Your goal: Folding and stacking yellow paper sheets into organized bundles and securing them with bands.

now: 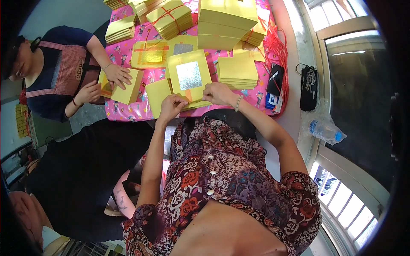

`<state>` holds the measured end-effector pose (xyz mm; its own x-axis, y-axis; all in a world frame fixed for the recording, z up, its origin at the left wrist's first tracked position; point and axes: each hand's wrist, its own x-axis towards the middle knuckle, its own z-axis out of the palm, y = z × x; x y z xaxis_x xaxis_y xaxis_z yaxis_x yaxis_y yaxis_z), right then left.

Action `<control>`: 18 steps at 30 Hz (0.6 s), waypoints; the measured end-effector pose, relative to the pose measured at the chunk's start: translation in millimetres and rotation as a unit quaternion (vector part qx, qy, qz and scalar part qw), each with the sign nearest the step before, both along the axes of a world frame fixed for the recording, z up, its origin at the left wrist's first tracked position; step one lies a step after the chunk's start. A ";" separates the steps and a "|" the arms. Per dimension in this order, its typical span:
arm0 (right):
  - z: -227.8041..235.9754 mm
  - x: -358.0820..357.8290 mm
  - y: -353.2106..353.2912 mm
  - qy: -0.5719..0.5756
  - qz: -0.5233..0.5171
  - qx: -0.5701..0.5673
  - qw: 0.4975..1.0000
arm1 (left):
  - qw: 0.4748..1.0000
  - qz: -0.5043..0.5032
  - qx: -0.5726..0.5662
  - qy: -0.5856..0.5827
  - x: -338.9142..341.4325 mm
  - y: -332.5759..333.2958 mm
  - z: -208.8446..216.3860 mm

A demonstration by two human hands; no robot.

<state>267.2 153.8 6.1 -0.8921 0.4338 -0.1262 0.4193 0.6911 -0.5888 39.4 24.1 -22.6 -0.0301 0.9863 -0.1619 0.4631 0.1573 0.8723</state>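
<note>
In front of me lies a yellow paper sheet point(175, 68) with a silver foil square point(189, 75) on it and a small orange patch near its lower edge. My left hand point(173, 106) pinches the paper's near edge at the left corner. At the right corner my right hand point(219, 94), with a beaded bracelet on its wrist, closes its fingers on the same sheet. Under and left of it shows more yellow paper point(158, 94). A stack of folded yellow paper point(238, 73) sits just right of my right hand.
A tall yellow paper block point(226, 23) and a red-tied bundle point(171, 20) stand farther back on the pink tablecloth point(147, 112). At left, a co-worker's hand point(118, 77) rests on a yellow stack point(130, 91). Red string point(282, 55) hangs at the right edge. A plastic bottle point(326, 131) lies on the sill.
</note>
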 end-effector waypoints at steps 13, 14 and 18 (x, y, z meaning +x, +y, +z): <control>1.9 -2.6 -5.1 0.016 -0.010 0.039 0.999 | 0.999 0.016 0.020 0.031 1.7 -2.8 6.5; 4.0 -1.9 -4.8 0.010 -0.008 0.051 0.999 | 0.996 0.004 0.074 0.039 2.5 -2.8 9.5; 22.5 -4.3 6.6 0.020 -0.039 0.014 0.999 | 0.987 0.021 0.115 0.110 -8.5 1.0 18.4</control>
<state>262.9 160.4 28.7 -0.8599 0.5045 -0.0774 0.4483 0.6739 -0.5873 30.9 25.1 -4.2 -0.0810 0.9934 0.0811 0.6432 -0.0100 0.7656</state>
